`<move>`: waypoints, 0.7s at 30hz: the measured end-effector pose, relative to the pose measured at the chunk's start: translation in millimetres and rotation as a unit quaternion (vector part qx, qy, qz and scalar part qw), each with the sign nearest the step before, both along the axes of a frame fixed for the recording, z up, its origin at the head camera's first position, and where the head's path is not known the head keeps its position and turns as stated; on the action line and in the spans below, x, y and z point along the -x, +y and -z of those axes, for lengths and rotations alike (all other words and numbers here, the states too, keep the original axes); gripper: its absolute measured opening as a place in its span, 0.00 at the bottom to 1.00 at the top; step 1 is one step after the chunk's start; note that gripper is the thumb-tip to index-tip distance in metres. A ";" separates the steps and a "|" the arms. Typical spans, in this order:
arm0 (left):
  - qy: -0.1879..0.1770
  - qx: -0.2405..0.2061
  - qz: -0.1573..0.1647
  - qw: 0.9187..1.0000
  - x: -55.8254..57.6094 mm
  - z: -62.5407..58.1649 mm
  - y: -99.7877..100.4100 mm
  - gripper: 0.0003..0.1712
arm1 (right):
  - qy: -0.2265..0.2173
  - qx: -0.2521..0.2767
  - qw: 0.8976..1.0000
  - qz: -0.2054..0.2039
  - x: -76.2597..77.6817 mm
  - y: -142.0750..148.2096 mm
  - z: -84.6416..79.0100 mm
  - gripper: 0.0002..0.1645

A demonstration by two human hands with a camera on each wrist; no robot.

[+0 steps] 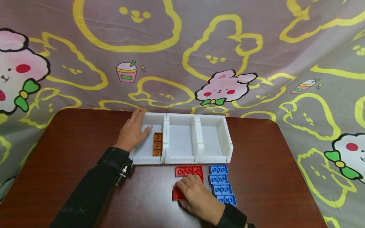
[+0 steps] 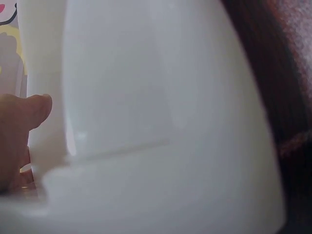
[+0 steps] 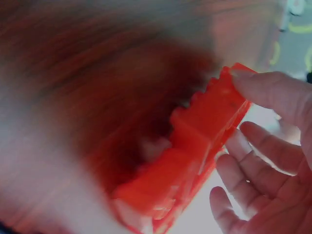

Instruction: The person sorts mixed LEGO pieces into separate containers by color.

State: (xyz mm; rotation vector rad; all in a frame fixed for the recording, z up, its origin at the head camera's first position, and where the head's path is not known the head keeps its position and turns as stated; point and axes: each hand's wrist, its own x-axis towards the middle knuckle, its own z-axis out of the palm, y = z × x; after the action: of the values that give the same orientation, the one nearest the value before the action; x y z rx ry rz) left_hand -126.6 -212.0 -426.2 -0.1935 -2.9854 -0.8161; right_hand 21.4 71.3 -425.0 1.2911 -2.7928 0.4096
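My left hand (image 1: 132, 133) rests at the left side of a white bin (image 1: 150, 161), fingers stretched along its outer wall and thumb over the inside. In the left wrist view the thumb (image 2: 24, 114) shows beside the bin's white plastic. My right hand (image 1: 196, 194) pinches a red toy brick (image 1: 176, 194) on the table, thumb on one side and fingers on the other. Seen from the right wrist, the thumb presses the end of the red brick (image 3: 209, 112). Another red row (image 1: 185, 171) lies just beyond that hand, which partly hides the red bricks.
Two more white bins (image 1: 182, 159) (image 1: 216, 159) adjoin the first. Orange bricks (image 1: 157, 144) stand in a column inside the left bin. Several blue bricks (image 1: 222, 189) lie stacked in rows right of my right hand. A patterned cloth (image 1: 165, 66) hangs behind the brown table (image 1: 262, 177).
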 end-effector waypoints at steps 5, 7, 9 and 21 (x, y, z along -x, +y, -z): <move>-0.001 0.001 -0.003 1.000 -0.9 0.1 -0.1 0.45 | -0.086 0.094 0.989 0.075 33.3 -8.0 -33.9 0.22; -0.004 0.000 -0.006 1.000 -1.2 0.1 -0.1 0.45 | -0.091 0.123 0.982 0.107 54.7 -13.7 -42.6 0.22; -0.008 -0.001 -0.008 1.000 -1.9 1.5 -0.8 0.45 | -0.091 0.123 0.980 0.130 75.5 -20.7 -44.6 0.22; 0.010 -0.003 -0.007 1.000 -0.1 2.1 0.7 0.44 | -0.169 -0.016 0.975 0.143 125.1 -46.9 -19.0 0.20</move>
State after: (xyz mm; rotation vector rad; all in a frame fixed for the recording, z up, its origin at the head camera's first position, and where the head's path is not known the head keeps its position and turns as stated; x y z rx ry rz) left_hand -126.5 -211.3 -428.2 -0.1790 -2.9622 -0.8183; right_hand -103.6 24.4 -406.0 0.8696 -3.2121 0.6215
